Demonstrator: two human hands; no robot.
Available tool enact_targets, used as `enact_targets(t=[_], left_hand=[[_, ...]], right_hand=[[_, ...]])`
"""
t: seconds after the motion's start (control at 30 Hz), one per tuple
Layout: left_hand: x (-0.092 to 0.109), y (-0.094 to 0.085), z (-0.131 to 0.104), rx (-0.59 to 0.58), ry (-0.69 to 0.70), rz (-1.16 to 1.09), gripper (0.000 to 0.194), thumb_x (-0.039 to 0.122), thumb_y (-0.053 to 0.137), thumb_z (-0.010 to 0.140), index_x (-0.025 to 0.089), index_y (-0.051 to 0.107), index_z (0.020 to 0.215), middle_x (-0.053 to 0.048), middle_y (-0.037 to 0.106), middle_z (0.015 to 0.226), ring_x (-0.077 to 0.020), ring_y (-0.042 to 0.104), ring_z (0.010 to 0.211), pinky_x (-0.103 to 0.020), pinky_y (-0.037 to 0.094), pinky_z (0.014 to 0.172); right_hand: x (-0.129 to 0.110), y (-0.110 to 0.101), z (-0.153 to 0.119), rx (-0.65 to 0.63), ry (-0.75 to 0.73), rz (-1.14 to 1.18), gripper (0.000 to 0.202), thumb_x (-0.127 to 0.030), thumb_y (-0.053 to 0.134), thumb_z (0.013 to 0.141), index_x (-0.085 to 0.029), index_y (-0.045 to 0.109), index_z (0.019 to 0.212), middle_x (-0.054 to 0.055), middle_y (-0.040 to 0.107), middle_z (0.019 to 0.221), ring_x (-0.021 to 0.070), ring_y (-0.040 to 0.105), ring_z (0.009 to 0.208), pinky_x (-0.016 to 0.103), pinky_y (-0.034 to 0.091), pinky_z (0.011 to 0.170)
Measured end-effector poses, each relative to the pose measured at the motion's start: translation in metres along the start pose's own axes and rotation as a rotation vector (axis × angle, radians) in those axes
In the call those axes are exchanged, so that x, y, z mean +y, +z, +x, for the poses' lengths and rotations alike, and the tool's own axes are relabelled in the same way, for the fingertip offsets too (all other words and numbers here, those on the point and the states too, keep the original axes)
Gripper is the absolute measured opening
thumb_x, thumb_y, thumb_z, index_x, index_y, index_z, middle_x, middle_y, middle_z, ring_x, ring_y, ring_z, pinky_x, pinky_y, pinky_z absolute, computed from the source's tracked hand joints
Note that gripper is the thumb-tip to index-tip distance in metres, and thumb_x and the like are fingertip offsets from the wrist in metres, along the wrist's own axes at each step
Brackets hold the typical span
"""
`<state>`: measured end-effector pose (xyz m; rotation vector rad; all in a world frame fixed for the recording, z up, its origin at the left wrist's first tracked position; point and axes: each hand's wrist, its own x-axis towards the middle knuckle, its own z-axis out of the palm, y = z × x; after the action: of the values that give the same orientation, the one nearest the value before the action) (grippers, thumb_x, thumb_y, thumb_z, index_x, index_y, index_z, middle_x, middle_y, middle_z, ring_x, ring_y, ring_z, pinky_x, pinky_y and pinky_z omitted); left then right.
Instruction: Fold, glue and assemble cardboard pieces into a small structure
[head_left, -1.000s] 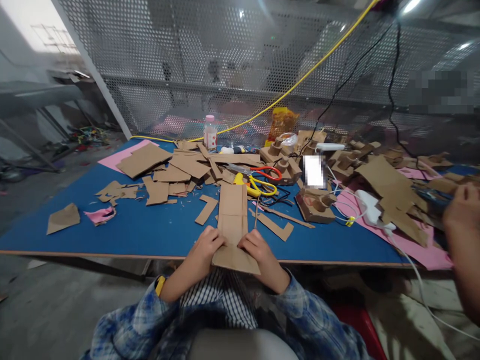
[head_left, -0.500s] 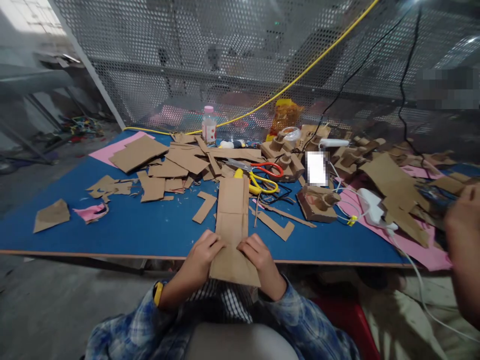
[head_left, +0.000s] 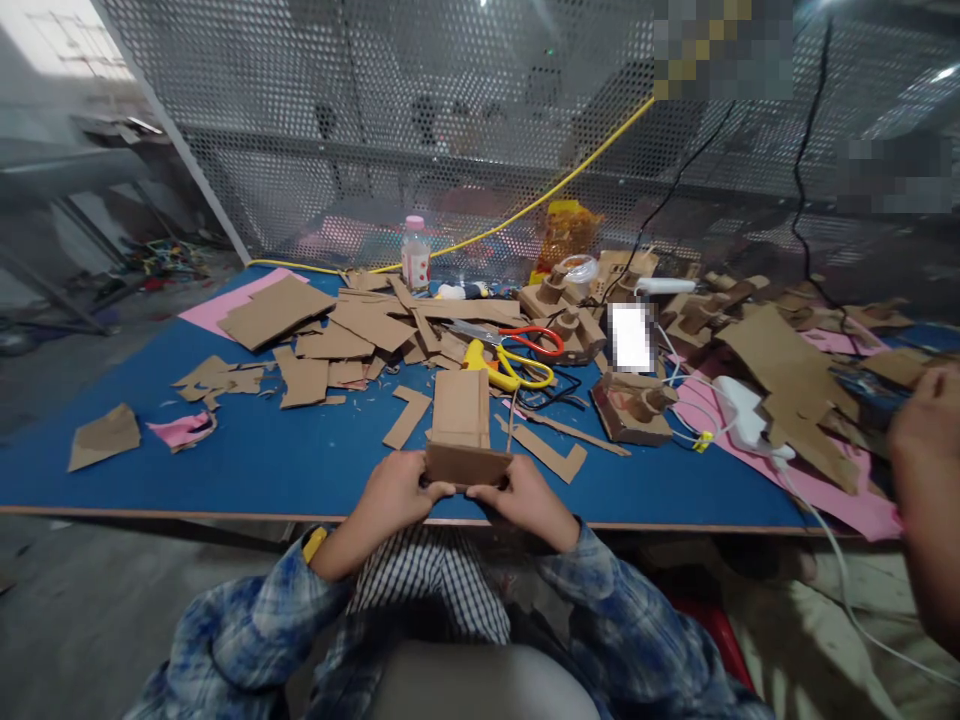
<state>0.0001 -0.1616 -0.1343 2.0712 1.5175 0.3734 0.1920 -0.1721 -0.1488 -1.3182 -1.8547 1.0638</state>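
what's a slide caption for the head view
Left hand and right hand hold bent cardboard at a blue table's edge.

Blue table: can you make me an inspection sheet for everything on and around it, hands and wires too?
Surface: blue table, partly covered.
Job's things: cardboard strip, near end folded up.
Clutter: cardboard scraps, scissors, bottle.
Hands: left hand and right hand grip the folded end.
Cables: yellow cable slanting, black cable hanging, white cable over the edge.
Surroundings: perforated screen behind; another person's hand at right.

Fingers point(head_left: 441, 490) holding folded cardboard point(head_left: 466, 466), scissors point(head_left: 491, 336), blue table point(head_left: 247, 465)
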Motion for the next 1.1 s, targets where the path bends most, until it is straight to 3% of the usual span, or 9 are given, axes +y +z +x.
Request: enact_targets(t=[0.07, 0.17, 0.33, 0.53, 0.67, 0.8, 0.97, 1.03, 1.1], left_hand=[[-0.006, 0.001, 0.002, 0.01, 0.047, -0.065, 0.024, 0.037, 0.065, 0.076, 0.013, 0.066, 0.078, -0.008, 0.069, 0.077, -0.0202, 0.062, 0.069, -0.025, 0.04, 0.057], [-0.015, 0.004, -0.004, 0.075, 0.259, -0.154, 0.013, 0.027, 0.061, 0.08, 0.015, 0.065, 0.076, -0.005, 0.067, 0.075, -0.0173, 0.06, 0.071, -0.024, 0.042, 0.061], [-0.019, 0.01, -0.023, 0.146, 0.601, 0.031, 0.021, 0.012, 0.052, 0.078, 0.017, 0.063, 0.095, -0.007, 0.065, 0.092, -0.0196, 0.057, 0.085, -0.03, 0.045, 0.072], [-0.025, 0.027, -0.036, 0.26, 0.784, 0.154, 0.031, 0.013, 0.045, 0.085, 0.015, 0.057, 0.114, -0.011, 0.067, 0.102, -0.0213, 0.061, 0.095, -0.034, 0.051, 0.08], [-0.026, 0.033, -0.039, 0.273, 0.725, 0.137, 0.029, 0.018, 0.05, 0.083, 0.016, 0.06, 0.11, -0.011, 0.069, 0.1, -0.0244, 0.06, 0.1, -0.037, 0.052, 0.082], [-0.021, 0.028, -0.037, 0.188, 0.55, 0.009, 0.035, 0.019, 0.054, 0.078, 0.017, 0.058, 0.112, -0.011, 0.069, 0.101, -0.0233, 0.064, 0.091, -0.036, 0.053, 0.079], [-0.015, 0.026, -0.023, 0.282, 0.254, -0.141, 0.066, 0.027, 0.051, 0.087, 0.016, 0.018, 0.143, -0.009, 0.07, 0.098, -0.0215, 0.068, 0.088, -0.031, 0.054, 0.072], [-0.013, 0.027, -0.018, 0.361, 0.278, -0.15, 0.073, 0.03, 0.052, 0.089, 0.016, 0.007, 0.145, -0.014, 0.066, 0.109, -0.0215, 0.068, 0.092, -0.029, 0.054, 0.073], [-0.013, 0.028, -0.016, 0.412, 0.365, -0.079, 0.071, 0.029, 0.051, 0.09, 0.019, 0.009, 0.145, -0.016, 0.059, 0.12, -0.023, 0.063, 0.103, -0.032, 0.054, 0.079]], right_hand=[[0.0, -0.003, -0.001, -0.003, -0.012, -0.009, 0.024, -0.026, 0.067, 0.076, -0.016, 0.066, 0.098, 0.005, 0.069, 0.09, 0.0188, 0.061, 0.078, 0.027, 0.046, 0.065], [0.0, -0.005, -0.009, 0.021, -0.178, -0.105, 0.014, -0.029, 0.063, 0.081, -0.017, 0.064, 0.088, 0.004, 0.064, 0.083, 0.0178, 0.057, 0.078, 0.028, 0.045, 0.067], [0.002, 0.0, -0.03, 0.1, -0.528, -0.37, 0.009, -0.017, 0.053, 0.085, -0.017, 0.062, 0.086, 0.008, 0.059, 0.085, 0.0194, 0.05, 0.082, 0.033, 0.046, 0.071], [0.014, 0.016, -0.049, 0.175, -0.616, -0.456, 0.027, -0.011, 0.048, 0.084, -0.014, 0.057, 0.11, 0.013, 0.062, 0.101, 0.0249, 0.052, 0.104, 0.044, 0.05, 0.085], [0.018, 0.021, -0.055, 0.26, -0.58, -0.433, 0.032, -0.007, 0.047, 0.084, -0.015, 0.057, 0.113, 0.014, 0.06, 0.106, 0.0269, 0.044, 0.125, 0.047, 0.047, 0.095], [0.013, 0.02, -0.051, 0.228, -0.49, -0.331, 0.029, -0.009, 0.047, 0.082, -0.019, 0.057, 0.107, 0.011, 0.063, 0.099, 0.0262, 0.053, 0.113, 0.047, 0.048, 0.091], [0.009, 0.025, -0.034, 0.379, -0.207, -0.2, 0.015, -0.026, 0.05, 0.088, -0.019, 0.053, 0.102, 0.01, 0.064, 0.093, 0.023, 0.061, 0.089, 0.038, 0.051, 0.077], [0.009, 0.029, -0.029, 0.405, -0.103, -0.104, 0.023, -0.03, 0.053, 0.087, -0.019, 0.047, 0.107, 0.01, 0.065, 0.096, 0.0226, 0.063, 0.089, 0.035, 0.052, 0.076], [0.01, 0.032, -0.026, 0.414, -0.053, -0.032, 0.032, -0.03, 0.054, 0.087, -0.02, 0.042, 0.114, 0.011, 0.064, 0.103, 0.0221, 0.063, 0.092, 0.034, 0.052, 0.077]])
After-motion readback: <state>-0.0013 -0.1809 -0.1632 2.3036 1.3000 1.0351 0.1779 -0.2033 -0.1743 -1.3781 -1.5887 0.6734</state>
